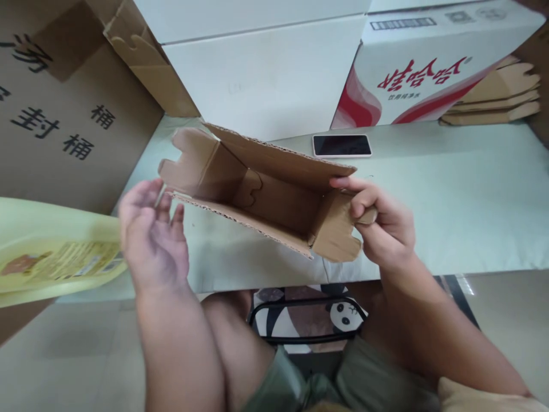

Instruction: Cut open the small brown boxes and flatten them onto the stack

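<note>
Pale-green surface (454,200); red-printed white carton (429,66) behind, contents hidden. I have open cardboard box (274,200) held over surface, nothing visible inside. Right hand (384,223) grip pinches end flap (337,232); left hand (154,234) loose, fingers spread beside left corner, contact unclear. I'd support both ends evenly, press gently along creases.
</note>
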Demonstrator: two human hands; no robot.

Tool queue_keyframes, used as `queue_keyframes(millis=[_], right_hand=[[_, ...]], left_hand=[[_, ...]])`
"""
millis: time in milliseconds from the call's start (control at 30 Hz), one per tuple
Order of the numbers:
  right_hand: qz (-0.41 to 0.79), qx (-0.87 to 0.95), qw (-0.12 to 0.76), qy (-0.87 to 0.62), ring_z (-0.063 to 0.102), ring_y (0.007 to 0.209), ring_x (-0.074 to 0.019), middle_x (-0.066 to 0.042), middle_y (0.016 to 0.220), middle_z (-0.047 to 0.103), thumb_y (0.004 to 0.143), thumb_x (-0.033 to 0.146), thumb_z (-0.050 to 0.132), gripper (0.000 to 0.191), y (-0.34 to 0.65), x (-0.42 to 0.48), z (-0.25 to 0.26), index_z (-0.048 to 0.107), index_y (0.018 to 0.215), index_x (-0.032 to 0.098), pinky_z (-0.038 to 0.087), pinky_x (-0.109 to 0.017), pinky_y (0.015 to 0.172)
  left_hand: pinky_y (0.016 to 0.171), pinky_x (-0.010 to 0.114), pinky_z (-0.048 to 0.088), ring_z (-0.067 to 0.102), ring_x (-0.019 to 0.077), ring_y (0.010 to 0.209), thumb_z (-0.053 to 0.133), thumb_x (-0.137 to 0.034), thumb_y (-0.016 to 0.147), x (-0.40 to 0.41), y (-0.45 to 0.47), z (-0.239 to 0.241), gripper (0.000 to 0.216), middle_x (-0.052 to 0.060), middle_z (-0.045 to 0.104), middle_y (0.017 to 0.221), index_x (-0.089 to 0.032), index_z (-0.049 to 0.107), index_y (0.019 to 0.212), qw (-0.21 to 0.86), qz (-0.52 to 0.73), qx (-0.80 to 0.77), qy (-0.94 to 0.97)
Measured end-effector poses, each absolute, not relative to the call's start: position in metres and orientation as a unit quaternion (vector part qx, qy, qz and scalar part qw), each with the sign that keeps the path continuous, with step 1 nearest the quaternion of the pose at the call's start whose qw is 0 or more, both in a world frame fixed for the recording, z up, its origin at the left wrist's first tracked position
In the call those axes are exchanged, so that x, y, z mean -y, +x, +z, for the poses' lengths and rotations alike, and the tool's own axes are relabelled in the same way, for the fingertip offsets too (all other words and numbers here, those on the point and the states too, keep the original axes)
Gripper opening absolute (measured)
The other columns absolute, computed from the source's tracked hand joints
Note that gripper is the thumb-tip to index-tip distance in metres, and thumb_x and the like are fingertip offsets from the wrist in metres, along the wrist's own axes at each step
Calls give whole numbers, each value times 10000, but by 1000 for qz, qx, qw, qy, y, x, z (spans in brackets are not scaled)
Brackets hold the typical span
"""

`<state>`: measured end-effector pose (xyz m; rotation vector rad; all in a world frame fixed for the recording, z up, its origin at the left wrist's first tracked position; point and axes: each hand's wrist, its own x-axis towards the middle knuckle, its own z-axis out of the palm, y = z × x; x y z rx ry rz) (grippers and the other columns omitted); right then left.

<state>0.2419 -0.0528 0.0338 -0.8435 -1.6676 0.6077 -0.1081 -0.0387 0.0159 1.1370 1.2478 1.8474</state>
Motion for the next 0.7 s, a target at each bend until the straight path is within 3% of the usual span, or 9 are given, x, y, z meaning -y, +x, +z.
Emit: queue_keyframes(millis=[100, 200, 300, 433, 467, 533, 567, 633, 700], right_hand=[[290, 683, 560, -367, 743, 1123, -272, -88, 1336, 761, 1038, 318, 593, 236, 244, 55, 34, 549, 820, 240, 602, -435, 923], [303, 664, 576, -369, 704, 1237, -264, -68, 1388, 726, 1039, 340, 602, 55, 243, 53, 30, 615, 1057, 290, 596, -442, 1008], [283, 674, 556, -396, 621, 1382, -265, -69, 1486, 623, 1002, 371, 658, 406, 240, 49, 22, 511, 1381, 363, 574, -469, 1106], [230, 659, 562, -443, 580, 1430, -287, -83, 1694, 333, 928, 426, 729, 729, 236, 44, 10, 329, 1537, 443, 608, -484, 1067], [234, 656, 562, -446, 595, 1416, -289, -86, 1704, 324, 925, 432, 727, 788, 236, 43, 8, 275, 1570, 460, 612, -488, 1061], [257, 669, 543, -437, 638, 1367, -284, -94, 1621, 483, 954, 409, 684, 752, 237, 42, 8, 290, 1593, 440, 594, -506, 1094], [265, 684, 529, -426, 655, 1344, -284, -91, 1523, 595, 973, 385, 653, 637, 238, 41, 8, 397, 1556, 404, 565, -525, 1135], [269, 715, 508, -397, 672, 1316, -293, -80, 1330, 734, 1001, 350, 594, 354, 242, 39, 12, 642, 1350, 321, 479, -571, 1226], [274, 736, 496, -370, 668, 1320, -315, -79, 1266, 772, 1008, 374, 571, 243, 245, 39, 17, 747, 1146, 279, 399, -605, 1284]], left_hand=[[886, 271, 587, 683, 178, 1026, 803, -512, 718, 37, -87, 20, 520, 10, 762, 1205, -301, 767, 1192, 375, 698, -470, 388], [895, 286, 584, 689, 200, 978, 851, -534, 655, 39, -65, 32, 500, 53, 787, 1087, -264, 823, 1074, 403, 701, -437, 393], [846, 296, 575, 698, 211, 933, 854, -542, 690, 39, -55, 36, 420, 74, 792, 954, -228, 849, 968, 388, 685, -425, 447], [845, 303, 546, 675, 197, 888, 869, -540, 762, 40, -55, 28, 331, 44, 756, 900, -244, 818, 901, 336, 630, -495, 495], [835, 297, 540, 664, 186, 871, 864, -557, 780, 39, -55, 26, 345, 35, 743, 906, -250, 810, 929, 328, 618, -511, 499], [817, 281, 529, 643, 163, 841, 855, -589, 799, 39, -56, 21, 403, 20, 715, 915, -262, 795, 1024, 308, 613, -523, 506], [808, 273, 525, 640, 155, 843, 865, -586, 794, 38, -56, 19, 436, 13, 705, 926, -273, 783, 1086, 295, 616, -521, 512], [813, 265, 524, 652, 154, 908, 900, -534, 775, 36, -56, 16, 517, 8, 716, 1016, -318, 747, 1219, 262, 623, -512, 530], [882, 291, 540, 660, 175, 1035, 911, -469, 774, 34, -57, 16, 581, 13, 728, 1194, -370, 716, 1312, 218, 619, -507, 559]])
